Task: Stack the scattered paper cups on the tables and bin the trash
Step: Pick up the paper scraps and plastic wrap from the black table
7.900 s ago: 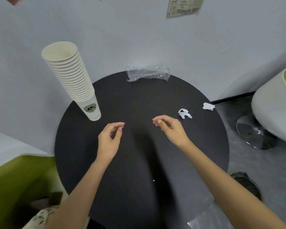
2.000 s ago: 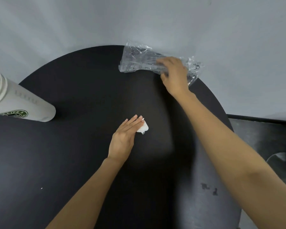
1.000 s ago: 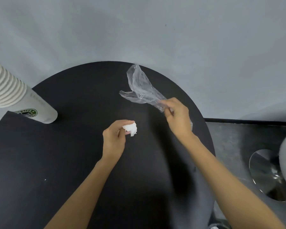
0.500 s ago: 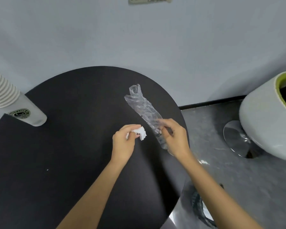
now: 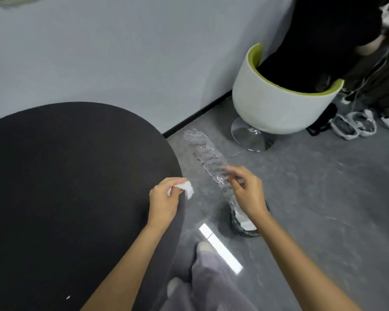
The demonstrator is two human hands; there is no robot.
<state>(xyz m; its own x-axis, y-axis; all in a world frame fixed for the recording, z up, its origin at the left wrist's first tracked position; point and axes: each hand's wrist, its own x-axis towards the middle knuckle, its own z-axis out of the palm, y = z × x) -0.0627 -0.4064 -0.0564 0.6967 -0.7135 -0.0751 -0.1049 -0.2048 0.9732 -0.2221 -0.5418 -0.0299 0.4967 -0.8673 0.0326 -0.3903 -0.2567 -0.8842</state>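
Fingers of the left hand curl round a crumpled white paper scrap, and a loose corner of it pokes out beyond the knuckles. This hand hovers over the right edge of the round black table. The table's matt top carries one tiny white speck near its front edge.

The right hand is out past the table, above the floor. Its thumb and forefinger pinch a long, clear, crinkled plastic wrapper, and the other fingers are loosely bent. The wrapper slants away from the hand towards the wall, held in the air and touching no surface. Its near end hangs just above a small dark bin that stands on the floor under the wrist, with something white inside it.

Grey, slightly glossy floor fills the right side and reflects a bright bar of light just beside the person's own grey-trousered leg. A pale blue-grey wall rises behind the table and meets the floor at a black skirting strip. Further right stands a white tub chair with a green lining on a chrome disc base. Another person in black sits in it. White cables lie tangled on the floor beside the chair.
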